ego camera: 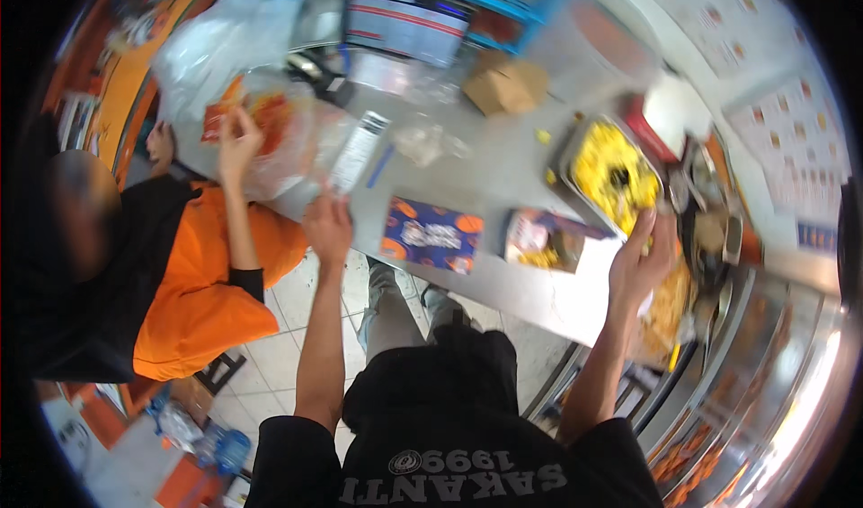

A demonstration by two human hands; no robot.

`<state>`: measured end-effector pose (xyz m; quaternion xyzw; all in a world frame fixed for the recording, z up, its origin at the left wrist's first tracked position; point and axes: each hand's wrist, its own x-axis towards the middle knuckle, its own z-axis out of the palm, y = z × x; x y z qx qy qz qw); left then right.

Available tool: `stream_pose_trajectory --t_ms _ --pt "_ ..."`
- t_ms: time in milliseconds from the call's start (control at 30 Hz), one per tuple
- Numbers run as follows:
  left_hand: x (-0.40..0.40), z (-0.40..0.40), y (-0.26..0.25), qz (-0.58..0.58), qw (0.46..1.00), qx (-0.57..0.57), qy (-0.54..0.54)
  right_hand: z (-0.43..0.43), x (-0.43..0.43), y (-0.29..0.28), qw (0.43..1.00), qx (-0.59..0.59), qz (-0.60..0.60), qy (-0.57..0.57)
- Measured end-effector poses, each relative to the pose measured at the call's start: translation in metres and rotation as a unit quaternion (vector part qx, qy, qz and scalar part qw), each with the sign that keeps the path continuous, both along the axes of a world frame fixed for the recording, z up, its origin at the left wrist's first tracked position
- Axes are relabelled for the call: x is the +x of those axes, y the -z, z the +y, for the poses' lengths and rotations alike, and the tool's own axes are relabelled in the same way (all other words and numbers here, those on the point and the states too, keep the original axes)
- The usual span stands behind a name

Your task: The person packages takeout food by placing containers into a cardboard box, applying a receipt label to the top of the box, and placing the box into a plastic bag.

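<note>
My left hand [328, 228] pinches the lower end of a printed paper slip [362, 149] above the steel counter's front edge. My right hand [644, 258] is at the near corner of a metal tray [585, 201] heaped with yellow rice [597, 154]. Its fingers are curled together; blur hides whether they grip anything. A purple and orange printed carton [431, 235] lies flat before me. To its right, an open carton [546, 241] contains yellow food and a pale item too blurred to name.
At left, a person in an orange apron [202, 292] reaches to a plastic bag [273, 120] of red packets. A brown paperboard box [506, 83], a blue pen-like stick [381, 166] and clear plastic bags [425, 140] lie on the counter [499, 164]. A glass food case [748, 373] stands right.
</note>
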<state>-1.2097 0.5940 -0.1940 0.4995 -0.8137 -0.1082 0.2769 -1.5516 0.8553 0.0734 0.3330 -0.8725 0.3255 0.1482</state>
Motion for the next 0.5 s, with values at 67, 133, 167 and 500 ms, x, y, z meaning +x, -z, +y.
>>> stream_pose_trajectory --t_ms 67,133,167,500 --pt "-0.003 0.014 -0.030 0.091 0.990 0.071 -0.086 0.035 -0.028 0.014 0.999 0.021 -0.035 0.009" --pt "-0.018 0.047 -0.072 0.098 0.991 0.048 -0.080 0.070 -0.038 0.035 0.994 0.078 -0.080 -0.013" --pt "-0.030 0.060 -0.088 0.121 0.988 0.019 -0.096 0.087 -0.036 0.044 0.992 0.091 -0.089 -0.009" --pt "-0.249 0.181 -0.110 0.094 0.943 0.168 0.273 0.069 -0.025 0.158 0.985 -0.022 -0.162 0.049"
